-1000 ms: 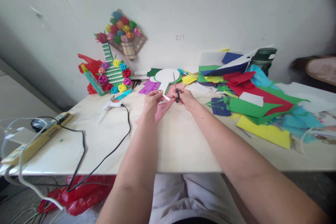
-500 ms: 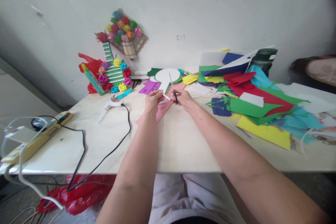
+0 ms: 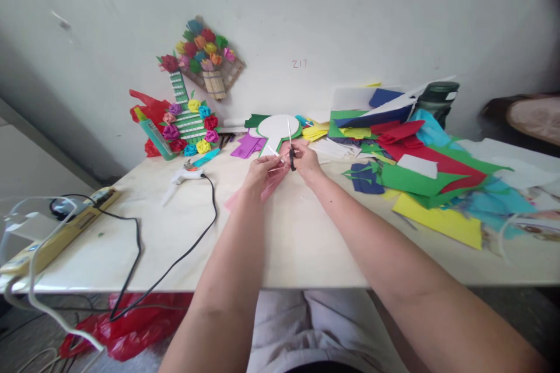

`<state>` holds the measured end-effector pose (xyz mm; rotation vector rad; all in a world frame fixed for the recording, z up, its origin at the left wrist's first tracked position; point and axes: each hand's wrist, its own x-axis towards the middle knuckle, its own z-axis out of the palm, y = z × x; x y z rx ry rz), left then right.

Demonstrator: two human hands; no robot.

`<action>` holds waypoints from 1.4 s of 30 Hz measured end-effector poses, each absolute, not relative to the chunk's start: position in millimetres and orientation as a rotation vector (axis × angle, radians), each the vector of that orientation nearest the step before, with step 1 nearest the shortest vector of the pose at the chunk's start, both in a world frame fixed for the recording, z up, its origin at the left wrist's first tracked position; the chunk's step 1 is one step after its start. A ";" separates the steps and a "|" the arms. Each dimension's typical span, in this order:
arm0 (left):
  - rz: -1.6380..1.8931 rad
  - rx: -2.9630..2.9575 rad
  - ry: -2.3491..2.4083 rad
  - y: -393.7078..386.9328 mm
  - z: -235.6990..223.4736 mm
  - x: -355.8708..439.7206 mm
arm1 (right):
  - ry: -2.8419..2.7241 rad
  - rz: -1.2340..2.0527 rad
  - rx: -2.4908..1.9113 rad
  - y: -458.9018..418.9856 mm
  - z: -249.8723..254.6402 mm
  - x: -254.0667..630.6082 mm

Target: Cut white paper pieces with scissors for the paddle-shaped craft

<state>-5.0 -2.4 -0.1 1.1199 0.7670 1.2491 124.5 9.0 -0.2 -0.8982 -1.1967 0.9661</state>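
Black-handled scissors are held in my right hand, their blades pointing up and away from me. Beside them, my left hand pinches a thin white strip, likely paper, that slants up to the left. Just beyond both hands lies a white round-topped cutout with a green border; its stem reaches down toward my fingers. Under my left hand rests pink paper, partly covered by the fingers. Whether the blades touch the strip cannot be made out.
Left of my hands lie a white glue gun with its black cord and a power strip. A flower-decorated guitar shape and a glue bottle stand behind. Coloured sheets pile up on the right, near a dark bottle.
The white strip has turned from sloping across between my hands to pointing more upward from my left fingers. My left hand has shifted slightly; the scissors stay in my right hand.
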 end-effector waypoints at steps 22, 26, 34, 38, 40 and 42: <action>1.247 1.195 0.767 -4.0 2.0 -8.7 | -0.923 1.102 -1.039 -0.4 19.2 140.2; 1.189 1.240 0.799 -3.2 1.1 -9.6 | -0.918 1.071 -1.025 -0.4 19.8 142.8; 1.165 1.269 0.758 -3.8 2.3 -9.7 | -0.937 1.072 -1.049 1.2 18.5 139.8; 1.199 1.230 0.767 -1.5 0.1 -10.6 | -0.966 1.042 -1.004 2.6 16.9 139.7; 1.204 1.239 0.780 -1.3 -0.3 -11.0 | -0.973 1.042 -0.980 3.9 15.4 139.7; 1.213 1.258 0.785 -1.7 0.0 -11.1 | -0.981 1.050 -0.953 5.6 13.6 139.6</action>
